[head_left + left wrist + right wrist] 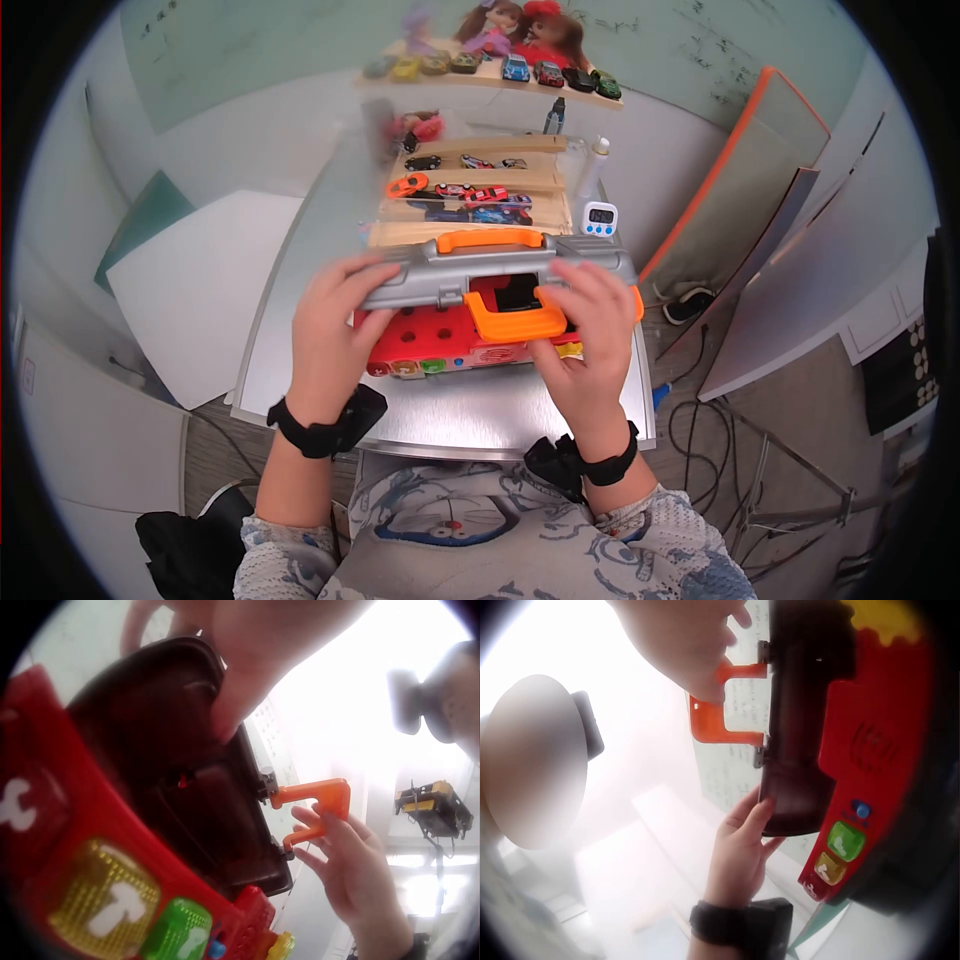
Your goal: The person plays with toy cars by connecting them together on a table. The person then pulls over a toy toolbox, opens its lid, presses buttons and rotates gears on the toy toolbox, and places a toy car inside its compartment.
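Surface [460, 415] of shiny metal carries the red toy [426, 348], with the grey lid [425, 282] raised and tilted above it. My left grip [335, 325] pinches the lid's left end; my right grip [590, 345] holds the orange handle [518, 324] at its near edge. The white timer [600, 219] stands beyond.

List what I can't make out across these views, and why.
Far part of red toy: head view, hidden by lid.
Some fingers of left hand: right wrist view, behind lid.
Digits on timer: head view, too small.
Writing on board: head view, too small.
Purple item: head view, blurred.
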